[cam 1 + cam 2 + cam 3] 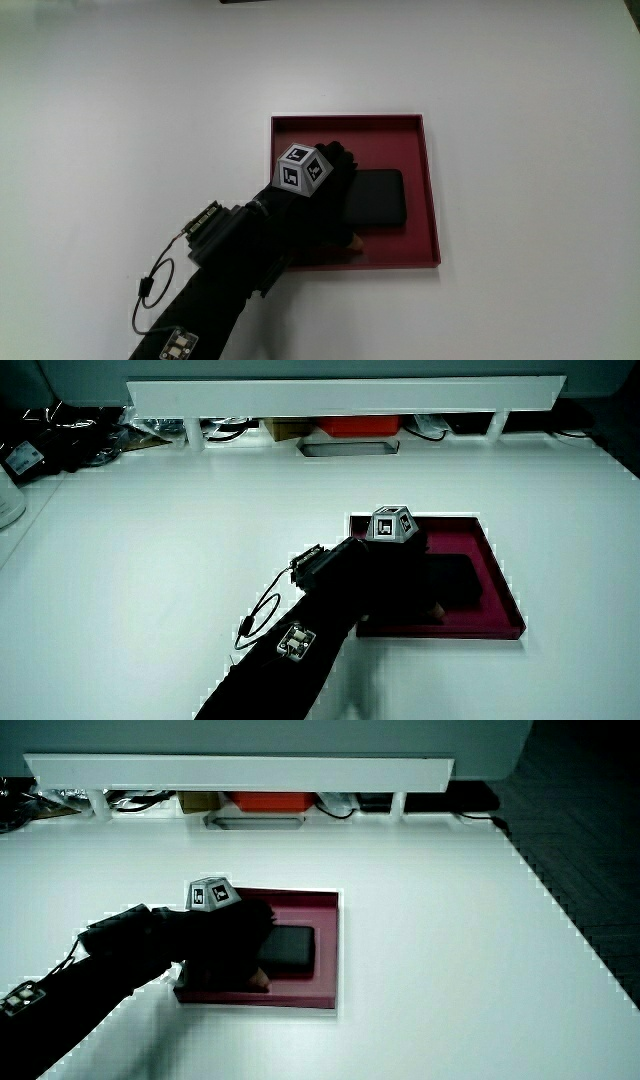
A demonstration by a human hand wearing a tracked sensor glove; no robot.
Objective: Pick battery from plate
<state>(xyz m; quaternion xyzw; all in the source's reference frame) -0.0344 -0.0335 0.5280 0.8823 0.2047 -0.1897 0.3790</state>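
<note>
A dark red square plate (pixel 431 180) lies on the white table, seen in both side views (pixel 503 582) (pixel 336 945). A flat black battery (pixel 380 198) rests in it, lying flat (pixel 460 582) (pixel 292 950). The gloved hand (pixel 318 200), with the patterned cube (pixel 303 170) on its back, is low over the plate and covers the end of the battery nearer the forearm. In both side views the hand (pixel 395 570) (pixel 225 945) hides that end of the battery.
The forearm (pixel 230 290) crosses the table's near part and carries a small device and a looping cable (pixel 150 290). A low white partition (pixel 340 395) (pixel 240 768) runs along the table's edge farthest from the person, with an orange box (pixel 350 426) and cables under it.
</note>
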